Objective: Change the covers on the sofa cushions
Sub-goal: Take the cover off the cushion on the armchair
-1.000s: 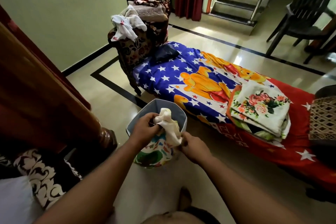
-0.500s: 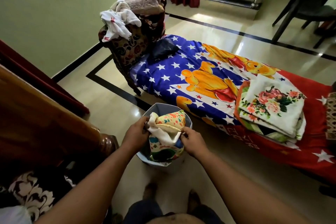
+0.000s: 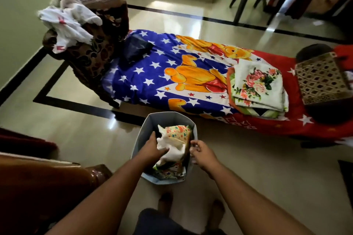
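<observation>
Colourful cushion cover (image 3: 176, 133) bunched inside grey fabric bin (image 3: 164, 118) on floor beside bed (image 3: 191, 74) | left hand (image 3: 154, 148) in bin, fingers gripping cover's white lining | right hand (image 3: 200, 151) at bin's right rim, fingers curled, grip unclear

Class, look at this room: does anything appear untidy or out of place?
Yes. A crumpled white cloth is heaped loosely over the patterned armchair's arm, not folded like the floral covers stacked on the bed.
</observation>
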`<state>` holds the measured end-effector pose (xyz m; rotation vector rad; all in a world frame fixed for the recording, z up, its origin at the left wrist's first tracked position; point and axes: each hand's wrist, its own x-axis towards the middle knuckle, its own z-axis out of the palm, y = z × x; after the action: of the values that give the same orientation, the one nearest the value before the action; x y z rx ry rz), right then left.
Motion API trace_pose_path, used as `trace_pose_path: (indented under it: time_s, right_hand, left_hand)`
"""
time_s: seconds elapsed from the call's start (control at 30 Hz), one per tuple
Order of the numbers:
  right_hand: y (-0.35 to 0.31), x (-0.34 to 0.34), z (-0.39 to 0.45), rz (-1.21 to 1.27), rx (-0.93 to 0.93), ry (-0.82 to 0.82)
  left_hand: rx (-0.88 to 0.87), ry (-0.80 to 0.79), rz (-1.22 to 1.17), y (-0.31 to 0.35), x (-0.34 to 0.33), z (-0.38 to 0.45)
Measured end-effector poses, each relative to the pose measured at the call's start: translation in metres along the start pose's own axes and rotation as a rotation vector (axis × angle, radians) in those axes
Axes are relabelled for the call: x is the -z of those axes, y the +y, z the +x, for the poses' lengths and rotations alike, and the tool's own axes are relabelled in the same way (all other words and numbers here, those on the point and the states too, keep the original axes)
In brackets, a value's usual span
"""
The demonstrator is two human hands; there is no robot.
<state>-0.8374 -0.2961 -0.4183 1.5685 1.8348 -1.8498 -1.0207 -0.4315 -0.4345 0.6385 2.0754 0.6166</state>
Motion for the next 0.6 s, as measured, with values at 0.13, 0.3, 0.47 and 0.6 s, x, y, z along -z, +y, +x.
trace_pose_path:
  time_s: [0.13,0.3,0.47,0.6]
  right_hand:
    - [0.005,-0.006,-0.02,0.135,-0.011,0.052]
    - [0.016,0.023,-0.057,0.311,0.021,0.236]
    - [0.044,0.076,-0.124,0.449,0.113,0.452]
    - [0.087,0.124,-0.188,0.539,0.193,0.622]
  left_hand:
    - [-0.017,-0.074,0.012,0.001,-0.006,0.002]
    - [-0.104,-0.187,-0.037,0.056,-0.024,-0.02]
    - [-0.305,-0.281,-0.014,0.139,-0.073,-0.059]
    - [-0.471,-0.391,0.036,0.199,-0.13,-0.105]
